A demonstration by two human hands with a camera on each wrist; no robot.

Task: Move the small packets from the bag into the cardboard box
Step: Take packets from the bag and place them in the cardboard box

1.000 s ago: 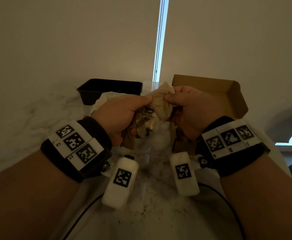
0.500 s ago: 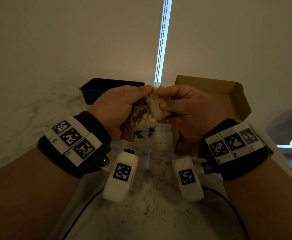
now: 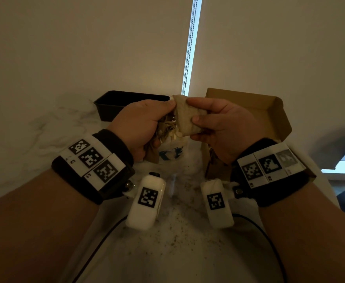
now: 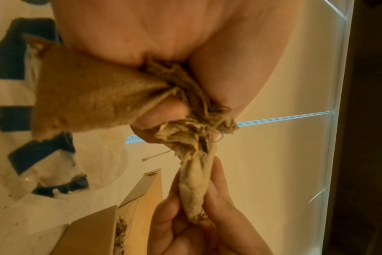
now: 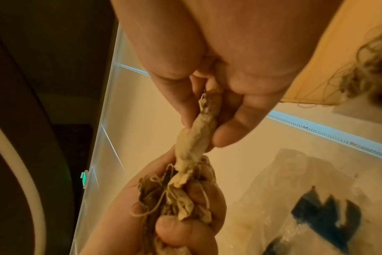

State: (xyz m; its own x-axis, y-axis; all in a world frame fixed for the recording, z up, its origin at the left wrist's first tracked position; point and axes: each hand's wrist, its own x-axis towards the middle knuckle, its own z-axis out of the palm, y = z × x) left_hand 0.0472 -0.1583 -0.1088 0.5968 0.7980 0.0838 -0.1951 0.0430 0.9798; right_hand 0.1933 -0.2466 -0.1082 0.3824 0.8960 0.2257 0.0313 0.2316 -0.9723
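My left hand [image 3: 145,121] grips a tangled bundle of small tan packets [image 3: 166,130] with loose strings, held above the table. A brown woven cloth [image 4: 87,96] hangs from the same grip. My right hand [image 3: 214,127] pinches one tan packet [image 3: 188,117] between thumb and fingers; in the right wrist view this packet [image 5: 196,136] stretches between both hands, its lower end still in the bundle [image 5: 181,195]. A clear plastic bag with blue print [image 3: 172,154] lies on the table under the hands. The open cardboard box [image 3: 269,111] stands just right of my right hand.
A black tray [image 3: 114,105] sits at the back left by the wall. Loose strings lie inside the cardboard box [image 5: 360,72]. The marble table [image 3: 177,242] is dusted with dark crumbs near me. A blind cord [image 3: 190,48] hangs behind.
Both hands have risen slightly off the plastic bag. My right hand has drawn the tan packet a little rightward out of the bundle.
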